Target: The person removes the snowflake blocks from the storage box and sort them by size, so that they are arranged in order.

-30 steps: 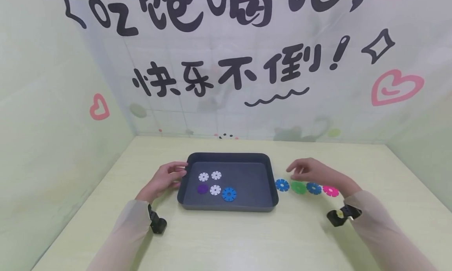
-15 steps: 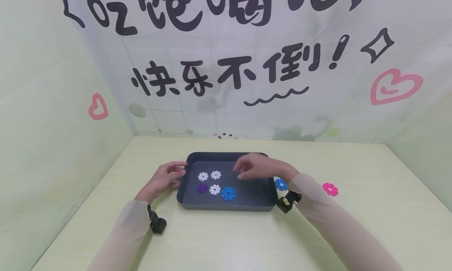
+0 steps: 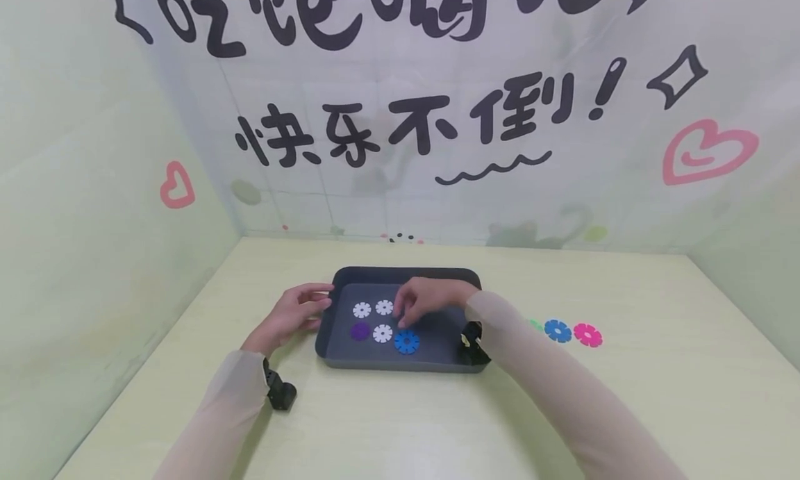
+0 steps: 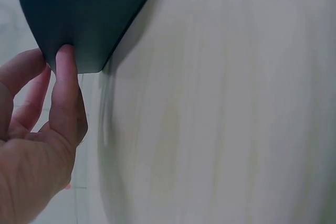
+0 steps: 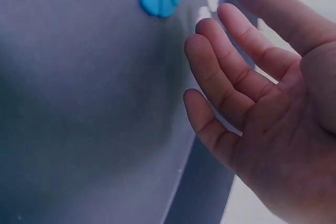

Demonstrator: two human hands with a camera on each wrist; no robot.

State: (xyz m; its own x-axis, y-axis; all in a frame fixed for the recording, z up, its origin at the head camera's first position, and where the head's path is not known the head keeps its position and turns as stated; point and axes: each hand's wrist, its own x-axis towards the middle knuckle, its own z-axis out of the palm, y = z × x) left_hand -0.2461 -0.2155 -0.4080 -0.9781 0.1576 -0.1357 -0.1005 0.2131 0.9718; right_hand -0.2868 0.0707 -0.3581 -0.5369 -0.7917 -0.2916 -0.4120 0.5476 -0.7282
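Observation:
A dark grey tray [image 3: 369,362] holds several notched plastic discs: white discs [image 3: 382,333], a purple disc [image 3: 360,330] and a larger blue disc [image 3: 406,342]. My left hand [image 3: 289,318] touches the tray's left side, its fingertips against the outer wall in the left wrist view. Over the tray's middle, my right hand [image 3: 431,296] hangs palm-side toward its wrist camera with fingers loosely bent. No disc shows between those fingers; their tips are close by the blue disc and the white ones.
Right of the tray, a blue disc [image 3: 558,330], a pink disc [image 3: 588,335] and part of a green disc [image 3: 535,324] lie in a row on the pale table [image 3: 387,424]. The right sleeve [image 3: 550,383] covers part of the row. A printed wall [image 3: 350,209] stands behind.
My right hand has moved left from above the row of discs to over the tray, close to the discs inside. The left hand and the discs in the tray stay put.

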